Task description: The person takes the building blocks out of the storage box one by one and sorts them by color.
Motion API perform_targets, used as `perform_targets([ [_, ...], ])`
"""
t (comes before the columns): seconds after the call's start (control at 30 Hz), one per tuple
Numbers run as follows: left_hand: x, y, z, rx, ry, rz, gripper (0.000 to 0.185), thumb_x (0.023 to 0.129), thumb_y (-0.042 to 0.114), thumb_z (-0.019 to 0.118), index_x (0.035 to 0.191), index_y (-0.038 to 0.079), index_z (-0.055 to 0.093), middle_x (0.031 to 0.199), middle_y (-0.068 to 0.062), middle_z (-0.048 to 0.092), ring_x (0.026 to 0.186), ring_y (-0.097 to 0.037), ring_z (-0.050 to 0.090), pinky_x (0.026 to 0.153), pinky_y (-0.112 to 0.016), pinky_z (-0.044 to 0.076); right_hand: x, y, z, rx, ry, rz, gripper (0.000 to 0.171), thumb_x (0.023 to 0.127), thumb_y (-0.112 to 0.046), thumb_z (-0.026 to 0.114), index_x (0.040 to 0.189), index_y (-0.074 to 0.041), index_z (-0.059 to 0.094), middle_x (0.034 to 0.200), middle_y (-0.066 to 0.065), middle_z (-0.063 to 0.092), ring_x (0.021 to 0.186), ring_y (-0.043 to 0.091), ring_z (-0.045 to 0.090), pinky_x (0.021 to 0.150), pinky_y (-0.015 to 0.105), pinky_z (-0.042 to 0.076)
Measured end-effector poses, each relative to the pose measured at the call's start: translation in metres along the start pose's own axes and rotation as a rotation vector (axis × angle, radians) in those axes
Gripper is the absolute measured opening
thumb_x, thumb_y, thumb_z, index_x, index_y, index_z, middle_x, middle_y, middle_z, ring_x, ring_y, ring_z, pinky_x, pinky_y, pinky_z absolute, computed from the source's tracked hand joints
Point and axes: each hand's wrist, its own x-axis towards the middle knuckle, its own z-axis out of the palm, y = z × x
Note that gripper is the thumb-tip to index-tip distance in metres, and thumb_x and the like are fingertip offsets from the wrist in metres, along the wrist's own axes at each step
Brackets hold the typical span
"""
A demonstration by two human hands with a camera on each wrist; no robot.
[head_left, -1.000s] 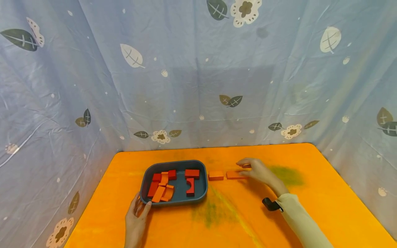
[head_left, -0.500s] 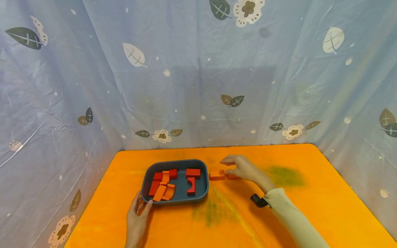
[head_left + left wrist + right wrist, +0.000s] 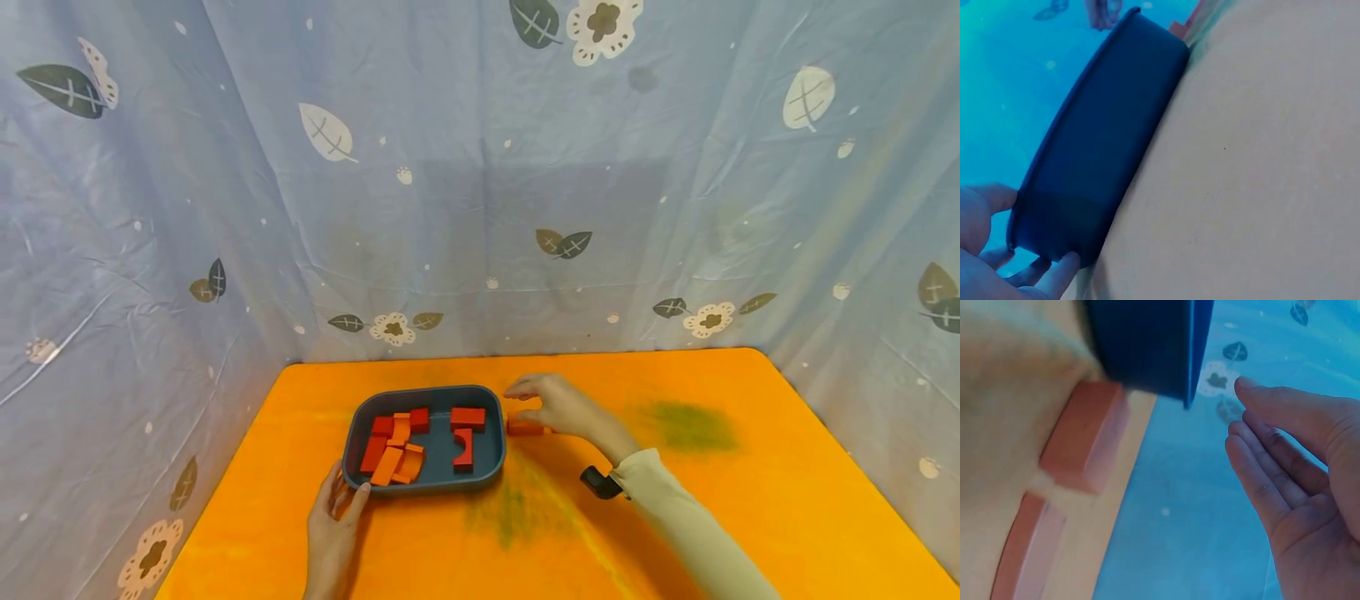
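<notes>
A dark blue tray [image 3: 351, 450] on the orange table holds several red and orange blocks [image 3: 393, 446]. My left hand [image 3: 333, 517] lies at its near left corner, with the thumb and straight fingers [image 3: 1054, 275] against the tray wall [image 3: 1104, 150]. My right hand [image 3: 525, 400] hovers just right of the tray, over an orange block [image 3: 521, 427] on the table. In the right wrist view that hand [image 3: 1285, 487] has straight fingers and holds nothing. Two blocks lie in a row below it: one [image 3: 1085, 444] next to the tray [image 3: 1147, 344], another [image 3: 1025, 550] behind it.
The orange table [image 3: 750, 500] carries greenish smudges [image 3: 686, 423] right of the hand and in front of the tray. A blue leaf-and-flower cloth [image 3: 480, 208] closes off the back and both sides. A black wrist camera [image 3: 596, 482] sits on my right sleeve.
My right hand has moved left along the row of blocks, from the far block to the one next to the tray. My left hand and the tray have stayed put.
</notes>
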Motion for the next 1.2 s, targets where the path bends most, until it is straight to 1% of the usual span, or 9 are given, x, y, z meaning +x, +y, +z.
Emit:
perform_targets([
  [0.07,0.000,0.000,0.000,0.008,0.001,0.000,0.077,0.098,0.034,0.060,0.158,0.010,0.018,0.154,-0.026,0.029,0.135,-0.044,0.037,0.106,-0.051,0.039,0.004,-0.005,0.002,-0.005,-0.013,-0.021,0.037,0.088,-0.007,0.072,0.125,-0.006,0.068,0.127,0.009,0.063,0.116,0.028,0.060,0.096,0.044,0.051],
  [0.2,0.000,0.000,0.000,0.003,0.006,-0.001,0.077,0.098,0.034,0.060,0.158,0.010,0.018,0.153,-0.027,0.031,0.135,-0.043,0.038,0.106,-0.052,0.039,0.014,-0.015,0.008,-0.024,-0.034,-0.061,0.037,0.087,-0.005,0.073,0.124,-0.007,0.069,0.126,0.007,0.064,0.116,0.025,0.059,0.094,0.040,0.052],
  [0.33,0.000,-0.001,-0.001,0.005,0.011,0.001,0.075,0.098,0.032,0.060,0.158,0.011,0.019,0.151,-0.027,0.034,0.134,-0.042,0.040,0.106,-0.052,0.039,0.023,-0.025,0.015,-0.066,-0.060,-0.104,0.036,0.087,-0.008,0.074,0.122,-0.010,0.070,0.125,0.003,0.065,0.115,0.020,0.060,0.093,0.034,0.053],
  [0.47,0.000,-0.001,0.000,0.010,0.009,0.003,0.076,0.098,0.034,0.060,0.158,0.010,0.018,0.152,-0.027,0.033,0.134,-0.043,0.039,0.106,-0.052,0.039,0.034,-0.035,0.027,-0.080,-0.100,-0.152,0.035,0.087,-0.008,0.074,0.122,-0.009,0.070,0.123,0.003,0.066,0.113,0.020,0.061,0.093,0.032,0.053],
  [0.57,0.000,-0.001,0.000,0.013,0.007,0.004,0.076,0.098,0.033,0.060,0.158,0.010,0.019,0.152,-0.027,0.032,0.134,-0.044,0.038,0.106,-0.052,0.040,0.042,-0.041,0.037,-0.086,-0.125,-0.194,0.034,0.087,-0.006,0.073,0.121,-0.006,0.070,0.120,0.004,0.066,0.111,0.020,0.062,0.094,0.028,0.052],
  [0.7,0.000,-0.001,0.000,0.009,0.003,0.005,0.074,0.099,0.031,0.060,0.157,0.010,0.020,0.153,-0.026,0.032,0.135,-0.043,0.038,0.105,-0.051,0.040,0.049,-0.045,0.050,-0.078,-0.135,-0.235,0.032,0.087,-0.004,0.073,0.119,-0.006,0.071,0.118,0.003,0.067,0.108,0.017,0.062,0.092,0.021,0.051],
  [0.9,0.000,-0.001,0.000,-0.002,0.001,0.007,0.075,0.099,0.032,0.060,0.157,0.010,0.019,0.153,-0.026,0.032,0.136,-0.042,0.038,0.106,-0.051,0.040,0.059,-0.052,0.062,-0.056,-0.159,-0.248,0.033,0.086,-0.004,0.074,0.118,-0.006,0.071,0.118,0.004,0.067,0.103,0.016,0.065,0.086,0.018,0.052],
  [1.07,0.000,-0.002,-0.001,-0.010,0.000,0.009,0.075,0.098,0.033,0.060,0.157,0.010,0.020,0.154,-0.024,0.030,0.136,-0.042,0.038,0.106,-0.050,0.040,0.067,-0.058,0.072,-0.075,-0.187,-0.212,0.034,0.086,-0.004,0.073,0.120,-0.007,0.071,0.120,0.003,0.067,0.106,0.018,0.065,0.088,0.018,0.051],
  [1.2,0.000,-0.002,-0.001,-0.009,0.001,0.010,0.075,0.098,0.034,0.060,0.157,0.010,0.020,0.154,-0.024,0.030,0.136,-0.041,0.038,0.106,-0.051,0.040,0.073,-0.064,0.082,-0.106,-0.202,-0.199,0.035,0.087,-0.002,0.072,0.121,-0.007,0.070,0.120,0.002,0.067,0.109,0.015,0.064,0.090,0.018,0.050],
])
